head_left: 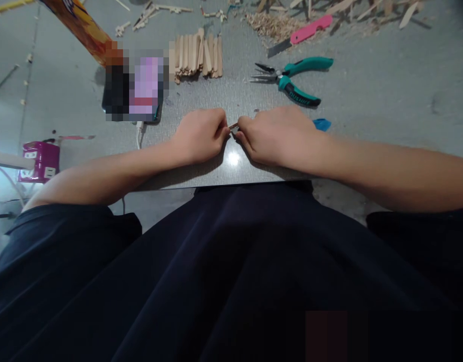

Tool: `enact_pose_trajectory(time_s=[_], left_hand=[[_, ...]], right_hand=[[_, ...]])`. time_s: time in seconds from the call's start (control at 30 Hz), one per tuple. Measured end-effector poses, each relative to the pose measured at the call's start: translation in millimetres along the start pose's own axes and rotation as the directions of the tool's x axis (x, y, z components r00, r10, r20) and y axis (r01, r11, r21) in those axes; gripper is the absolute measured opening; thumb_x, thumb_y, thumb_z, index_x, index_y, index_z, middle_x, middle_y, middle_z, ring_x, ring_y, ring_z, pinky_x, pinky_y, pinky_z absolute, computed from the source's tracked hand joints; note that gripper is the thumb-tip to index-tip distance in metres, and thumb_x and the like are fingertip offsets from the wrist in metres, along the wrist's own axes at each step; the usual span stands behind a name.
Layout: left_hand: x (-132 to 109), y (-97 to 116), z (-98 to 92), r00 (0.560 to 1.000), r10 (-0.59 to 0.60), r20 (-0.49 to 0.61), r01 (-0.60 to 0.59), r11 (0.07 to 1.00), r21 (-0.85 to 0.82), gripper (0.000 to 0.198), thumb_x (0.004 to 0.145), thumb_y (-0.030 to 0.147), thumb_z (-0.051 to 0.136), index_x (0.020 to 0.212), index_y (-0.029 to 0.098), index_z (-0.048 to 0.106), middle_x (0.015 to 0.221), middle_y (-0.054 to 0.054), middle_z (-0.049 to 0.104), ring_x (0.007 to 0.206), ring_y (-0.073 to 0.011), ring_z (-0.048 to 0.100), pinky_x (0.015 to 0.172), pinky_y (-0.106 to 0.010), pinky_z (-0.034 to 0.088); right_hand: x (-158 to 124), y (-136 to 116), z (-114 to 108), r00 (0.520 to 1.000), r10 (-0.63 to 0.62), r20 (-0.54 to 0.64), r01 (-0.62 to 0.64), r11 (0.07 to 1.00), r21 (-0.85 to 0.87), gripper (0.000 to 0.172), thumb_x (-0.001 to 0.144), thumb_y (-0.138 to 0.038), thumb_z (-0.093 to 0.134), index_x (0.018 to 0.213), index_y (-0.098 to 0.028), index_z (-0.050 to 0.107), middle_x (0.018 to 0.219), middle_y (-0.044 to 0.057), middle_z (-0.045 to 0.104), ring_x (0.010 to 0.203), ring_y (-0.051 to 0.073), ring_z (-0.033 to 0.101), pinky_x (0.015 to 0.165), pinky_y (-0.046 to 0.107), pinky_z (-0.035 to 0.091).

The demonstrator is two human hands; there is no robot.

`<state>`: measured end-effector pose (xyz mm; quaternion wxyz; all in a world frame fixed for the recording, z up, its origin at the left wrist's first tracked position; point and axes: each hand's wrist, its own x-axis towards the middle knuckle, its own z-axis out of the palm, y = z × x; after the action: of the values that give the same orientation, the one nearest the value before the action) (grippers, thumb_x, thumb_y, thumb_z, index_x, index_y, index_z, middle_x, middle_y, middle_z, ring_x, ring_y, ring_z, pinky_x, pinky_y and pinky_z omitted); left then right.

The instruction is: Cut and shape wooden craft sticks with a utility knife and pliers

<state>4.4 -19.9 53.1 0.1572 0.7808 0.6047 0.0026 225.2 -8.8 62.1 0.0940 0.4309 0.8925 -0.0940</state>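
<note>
Close to the table's near edge, my left hand is closed, pinching one end of a thin wooden stick. The other end sits in the closed fingers of my right hand. Only a short length of the stick shows in the gap between the hands; the rest is hidden by my fingers. Beyond my hands lies a bundle of wooden craft sticks. Needle-nose pliers with green handles rest past my right hand, their jaws apart.
A pink-handled saw lies by wood shavings at the back. A phone with a white cable lies left, beside an orange packet. A purple power socket block is at far left. Something blue shows behind my right wrist.
</note>
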Motion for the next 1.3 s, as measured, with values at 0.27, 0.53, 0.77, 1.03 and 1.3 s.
enact_pose_trajectory(time_s=[0.27,0.53,0.77,1.03,1.3], left_hand=[[-1.6,-2.6,0.1,1.0,-0.006,0.009,0.006,1.0,-0.004,0.031,0.118,0.04,0.059,0.127,0.03,0.086,0.118,-0.011,0.09,0.131,-0.0367,0.084,0.111,-0.046,0.061],[-0.7,-8.6,5.4,1.0,0.008,-0.018,-0.01,0.996,-0.089,0.024,0.116,0.044,0.064,0.118,0.032,0.085,0.108,-0.01,0.088,0.129,-0.038,0.083,0.107,-0.047,0.06],[5.8,-5.5,-5.7,1.0,0.003,0.019,-0.001,0.991,-0.132,0.02,0.114,0.031,0.068,0.097,0.027,0.076,0.087,-0.005,0.077,0.108,-0.0283,0.078,0.095,-0.043,0.056],[10.5,-13.1,-4.8,1.0,0.004,0.027,0.001,0.983,-0.181,0.018,0.11,0.037,0.068,0.099,0.029,0.079,0.088,-0.006,0.079,0.104,-0.0298,0.077,0.09,-0.046,0.055],[18.3,-17.6,-9.2,0.999,-0.028,0.039,0.034,0.984,-0.174,0.024,0.111,0.045,0.066,0.101,0.03,0.082,0.086,-0.005,0.078,0.106,-0.0284,0.072,0.094,-0.047,0.052]], right_hand=[[3.0,-1.4,0.7,0.999,0.03,0.014,-0.03,0.999,0.01,0.069,0.128,-0.056,0.031,0.159,-0.017,0.08,0.142,0.029,0.089,0.133,0.056,0.086,0.102,0.06,0.065],[-1.1,-5.9,-5.4,0.999,0.027,0.025,-0.027,1.0,0.008,0.067,0.128,-0.052,0.03,0.154,-0.014,0.079,0.141,0.033,0.088,0.13,0.055,0.086,0.098,0.057,0.064],[-3.7,1.2,-8.6,0.999,-0.012,0.029,0.013,1.0,-0.003,0.066,0.128,-0.051,0.028,0.152,-0.015,0.078,0.138,0.033,0.088,0.122,0.054,0.087,0.094,0.058,0.063],[-0.5,11.0,-9.1,0.997,-0.071,0.019,0.071,0.997,-0.013,0.066,0.127,-0.051,0.032,0.148,-0.012,0.082,0.125,0.032,0.09,0.115,0.052,0.087,0.091,0.057,0.06],[-0.9,14.3,-4.9,0.997,-0.072,0.004,0.073,0.997,-0.034,0.071,0.127,-0.056,0.029,0.156,-0.017,0.081,0.123,0.027,0.092,0.106,0.046,0.085,0.082,0.051,0.055]])
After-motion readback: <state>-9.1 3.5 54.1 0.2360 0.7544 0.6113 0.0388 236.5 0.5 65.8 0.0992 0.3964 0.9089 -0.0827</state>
